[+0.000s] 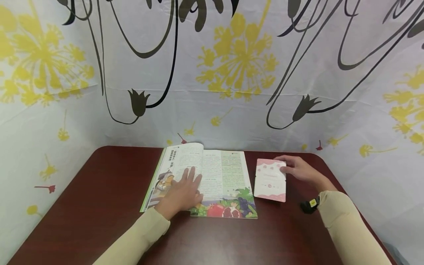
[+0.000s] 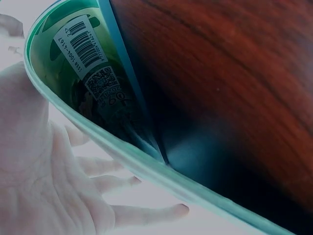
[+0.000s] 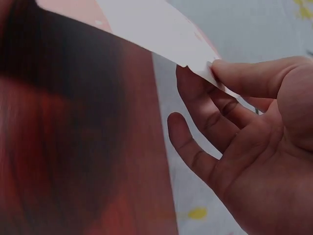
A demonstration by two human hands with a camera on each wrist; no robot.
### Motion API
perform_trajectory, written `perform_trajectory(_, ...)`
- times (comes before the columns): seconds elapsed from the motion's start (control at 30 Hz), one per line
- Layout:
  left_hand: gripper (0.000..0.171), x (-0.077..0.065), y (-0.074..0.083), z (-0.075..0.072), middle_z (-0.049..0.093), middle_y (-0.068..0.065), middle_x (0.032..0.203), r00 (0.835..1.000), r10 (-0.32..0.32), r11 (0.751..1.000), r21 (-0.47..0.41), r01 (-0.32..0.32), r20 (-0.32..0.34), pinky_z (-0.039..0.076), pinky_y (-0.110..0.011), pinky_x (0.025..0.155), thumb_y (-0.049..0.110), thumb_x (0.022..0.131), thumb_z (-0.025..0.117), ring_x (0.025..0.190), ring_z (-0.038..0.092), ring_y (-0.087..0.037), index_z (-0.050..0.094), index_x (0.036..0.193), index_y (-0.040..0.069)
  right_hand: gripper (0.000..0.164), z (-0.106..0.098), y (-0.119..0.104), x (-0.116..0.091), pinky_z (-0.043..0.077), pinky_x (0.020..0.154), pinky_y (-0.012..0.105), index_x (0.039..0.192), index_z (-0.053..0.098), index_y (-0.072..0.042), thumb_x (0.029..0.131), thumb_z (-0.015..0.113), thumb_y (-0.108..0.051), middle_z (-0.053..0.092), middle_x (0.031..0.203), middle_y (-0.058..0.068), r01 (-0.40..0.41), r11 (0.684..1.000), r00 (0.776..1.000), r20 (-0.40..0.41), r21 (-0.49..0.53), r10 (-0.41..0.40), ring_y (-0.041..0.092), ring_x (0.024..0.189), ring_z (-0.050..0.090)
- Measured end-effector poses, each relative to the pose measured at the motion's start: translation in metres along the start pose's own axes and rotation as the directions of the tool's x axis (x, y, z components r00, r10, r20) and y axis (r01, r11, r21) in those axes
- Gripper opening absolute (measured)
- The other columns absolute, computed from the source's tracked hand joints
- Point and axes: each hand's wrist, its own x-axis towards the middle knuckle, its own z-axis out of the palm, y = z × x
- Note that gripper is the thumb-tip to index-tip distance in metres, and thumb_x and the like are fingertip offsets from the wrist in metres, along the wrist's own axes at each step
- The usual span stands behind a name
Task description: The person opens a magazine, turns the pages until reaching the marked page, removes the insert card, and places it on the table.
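An open magazine (image 1: 212, 180) lies on the table in the head view, with fruit pictures along the bottom of its right page. My left hand (image 1: 183, 193) rests on the left page with its fingers spread. From the left wrist, that hand (image 2: 83, 186) shows palm and straight fingers beside the curved page edge, and a barcode label (image 2: 83, 46) appears on the cover. To the right of the magazine is a flat pink-and-white packet (image 1: 269, 180) with small edge notches. My right hand (image 1: 303, 170) pinches its upper right corner between thumb and fingers; the right wrist view shows the packet (image 3: 151, 29) raised above the table.
The dark red-brown table (image 1: 82, 198) has rounded far corners. A patterned white cloth (image 1: 245, 121) with flowers hangs behind it and at both sides. A black strap with a yellow mark (image 1: 311, 204) sits at my right wrist.
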Motion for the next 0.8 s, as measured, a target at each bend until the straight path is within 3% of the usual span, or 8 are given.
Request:
perform_trajectory(0.37,0.064,0.001,-0.003,0.001,0.024,-0.022,0.16,1.0,0.011,1.0,0.01,-0.011,-0.008,0.038,-0.074,0.092,0.036,0.095,0.054,0.146,0.024,-0.042,0.04,0.151,0.008,0.042,-0.001,0.034,-0.014,0.056,0.072,0.037,0.133,0.05,0.014,0.096,0.061,-0.002,0.065,0.111,0.022,-0.026,0.999,0.998,0.052,-0.034,0.028,0.015,0.088,0.063)
perform_trajectory(0.57,0.064,0.001,-0.004,0.002,0.024,-0.022,0.16,1.0,0.012,1.0,-0.004,-0.012,-0.01,0.038,-0.075,0.091,0.035,0.095,0.054,0.146,0.024,-0.043,0.04,0.15,0.008,0.04,0.008,0.035,-0.012,0.051,0.068,0.033,0.131,0.052,0.014,0.095,0.061,-0.001,0.063,0.113,0.023,-0.014,0.986,0.999,0.039,-0.164,0.021,0.021,0.087,0.058)
perform_trajectory(0.8,0.063,0.0,-0.004,0.002,0.023,-0.022,0.161,1.0,0.011,1.0,-0.012,-0.011,-0.01,0.037,-0.075,0.092,0.035,0.095,0.053,0.146,0.023,-0.042,0.041,0.15,0.008,0.043,0.016,0.031,-0.013,0.051,0.072,0.043,0.134,0.052,0.009,0.094,0.063,-0.004,0.061,0.119,0.027,-0.056,0.961,0.998,-0.006,-0.269,0.056,0.035,0.097,0.061)
